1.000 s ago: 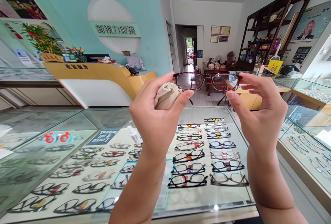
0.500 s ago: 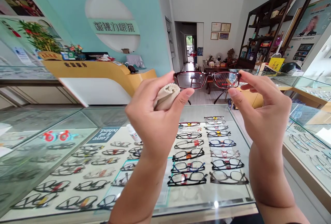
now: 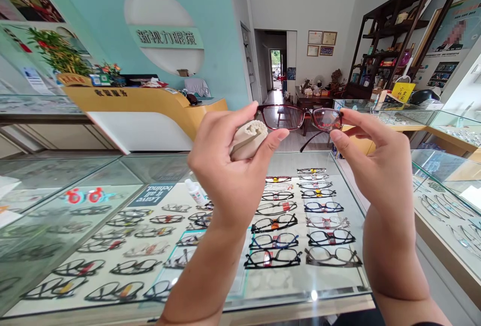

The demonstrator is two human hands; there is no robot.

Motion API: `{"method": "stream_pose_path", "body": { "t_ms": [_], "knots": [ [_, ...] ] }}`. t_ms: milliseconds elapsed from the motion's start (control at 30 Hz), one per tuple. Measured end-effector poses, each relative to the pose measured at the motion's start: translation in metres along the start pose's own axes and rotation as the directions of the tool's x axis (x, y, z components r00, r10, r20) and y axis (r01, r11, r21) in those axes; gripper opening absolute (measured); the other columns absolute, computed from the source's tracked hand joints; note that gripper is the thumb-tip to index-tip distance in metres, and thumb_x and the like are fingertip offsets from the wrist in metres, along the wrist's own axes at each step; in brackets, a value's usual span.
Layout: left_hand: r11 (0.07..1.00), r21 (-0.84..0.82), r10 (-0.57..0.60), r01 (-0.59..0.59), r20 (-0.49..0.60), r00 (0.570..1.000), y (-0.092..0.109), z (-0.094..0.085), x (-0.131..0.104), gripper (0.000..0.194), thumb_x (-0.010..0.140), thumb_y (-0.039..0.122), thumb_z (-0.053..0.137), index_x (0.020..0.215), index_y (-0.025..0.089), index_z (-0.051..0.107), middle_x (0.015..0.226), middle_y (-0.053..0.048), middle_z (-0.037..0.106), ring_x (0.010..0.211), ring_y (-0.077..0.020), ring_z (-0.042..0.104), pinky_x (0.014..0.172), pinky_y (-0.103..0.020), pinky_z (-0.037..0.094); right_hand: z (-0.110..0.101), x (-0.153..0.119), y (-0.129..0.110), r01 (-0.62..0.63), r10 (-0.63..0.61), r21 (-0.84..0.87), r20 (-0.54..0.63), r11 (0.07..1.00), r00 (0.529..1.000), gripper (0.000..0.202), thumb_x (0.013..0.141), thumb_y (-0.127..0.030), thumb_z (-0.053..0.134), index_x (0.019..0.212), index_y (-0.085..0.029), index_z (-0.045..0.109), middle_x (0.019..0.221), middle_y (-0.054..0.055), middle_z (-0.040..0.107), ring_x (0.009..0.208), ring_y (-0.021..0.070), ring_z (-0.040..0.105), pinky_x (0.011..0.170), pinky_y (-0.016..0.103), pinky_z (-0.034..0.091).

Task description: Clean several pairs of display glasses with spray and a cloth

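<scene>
Dark red-framed glasses [image 3: 283, 117] are held up between my two hands, above the glass counter. My left hand [image 3: 231, 160] pinches the frame's left corner and also has a rolled pale cloth [image 3: 248, 139] tucked in its palm. At the right end, my right hand [image 3: 379, 153] grips the other corner between thumb and fingers. The lenses face forward at a slight angle, with red lettering on the right lens. One temple arm hangs down below the right lens; the other is hidden behind my left hand.
Below, the glass display case [image 3: 306, 286] holds rows of glasses [image 3: 274, 258]. A white bottle [image 3: 195, 191] stands beyond my left wrist. A yellow reception desk [image 3: 150, 103] is at the back left, and another glass case [image 3: 447, 215] is at the right.
The glasses have turned a little, so the right lens looks narrower. My left hand has shifted slightly right and my right hand slightly left, bringing them closer together.
</scene>
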State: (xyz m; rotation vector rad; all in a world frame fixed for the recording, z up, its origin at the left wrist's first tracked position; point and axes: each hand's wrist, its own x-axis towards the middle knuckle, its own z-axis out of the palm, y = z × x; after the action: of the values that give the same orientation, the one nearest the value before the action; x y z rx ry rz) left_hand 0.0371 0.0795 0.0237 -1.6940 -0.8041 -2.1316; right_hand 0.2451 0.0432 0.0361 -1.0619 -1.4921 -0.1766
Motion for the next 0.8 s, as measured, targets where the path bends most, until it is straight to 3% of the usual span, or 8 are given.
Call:
{"method": "stream_pose_path", "body": {
  "t_ms": [200,400,533,700,800],
  "knots": [
    [0.999,-0.032,0.004,-0.003,0.013,1.0,-0.003,0.0,-0.002,0.041,0.086,0.059,0.089,0.117,0.034,0.081,0.099,-0.005,0.075,0.101,-0.0286,0.072,0.092,-0.05,0.065,0.001,0.001,0.004,-0.044,0.044,0.004,0.06,0.999,0.997,0.032,0.095,-0.037,0.078,0.125,-0.025,0.081,0.117,0.009,0.085,0.095,0.0253,0.079,0.09,0.05,0.066],
    [0.998,-0.069,0.005,-0.005,0.009,1.0,-0.008,0.001,0.0,0.038,0.087,0.046,0.091,0.123,0.038,0.081,0.108,-0.004,0.079,0.099,-0.0257,0.074,0.085,-0.046,0.065,0.005,0.001,0.001,-0.01,0.01,0.044,-0.002,0.999,1.0,0.03,0.094,-0.034,0.08,0.122,-0.026,0.076,0.119,0.008,0.082,0.1,0.0258,0.078,0.093,0.051,0.064],
    [0.987,-0.135,-0.075,0.084,0.069,0.995,-0.02,0.002,0.001,0.04,0.089,0.045,0.091,0.126,0.037,0.081,0.116,-0.003,0.083,0.1,-0.0252,0.079,0.085,-0.044,0.067,0.009,-0.002,-0.005,0.055,-0.05,0.057,-0.085,0.997,0.995,0.029,0.094,-0.032,0.079,0.121,-0.029,0.072,0.116,0.006,0.078,0.107,0.0273,0.075,0.092,0.05,0.063],
    [0.984,-0.072,-0.156,0.165,0.107,0.982,-0.025,0.005,0.0,0.053,0.082,0.056,0.093,0.128,0.033,0.08,0.123,-0.006,0.084,0.096,-0.0243,0.079,0.077,-0.038,0.069,0.012,-0.006,-0.011,0.141,-0.14,0.0,-0.148,0.99,0.979,0.028,0.098,-0.032,0.076,0.125,-0.032,0.07,0.119,0.008,0.074,0.112,0.0299,0.073,0.091,0.052,0.064],
    [0.975,-0.091,-0.192,0.201,0.1,0.976,-0.025,0.007,-0.002,0.058,0.081,0.059,0.094,0.13,0.032,0.078,0.127,-0.009,0.082,0.109,-0.028,0.079,0.081,-0.039,0.07,0.012,-0.007,-0.014,0.161,-0.163,-0.022,-0.153,0.987,0.975,0.029,0.097,-0.031,0.077,0.125,-0.032,0.069,0.119,0.009,0.074,0.113,0.0306,0.071,0.09,0.052,0.064]
  ]
}}
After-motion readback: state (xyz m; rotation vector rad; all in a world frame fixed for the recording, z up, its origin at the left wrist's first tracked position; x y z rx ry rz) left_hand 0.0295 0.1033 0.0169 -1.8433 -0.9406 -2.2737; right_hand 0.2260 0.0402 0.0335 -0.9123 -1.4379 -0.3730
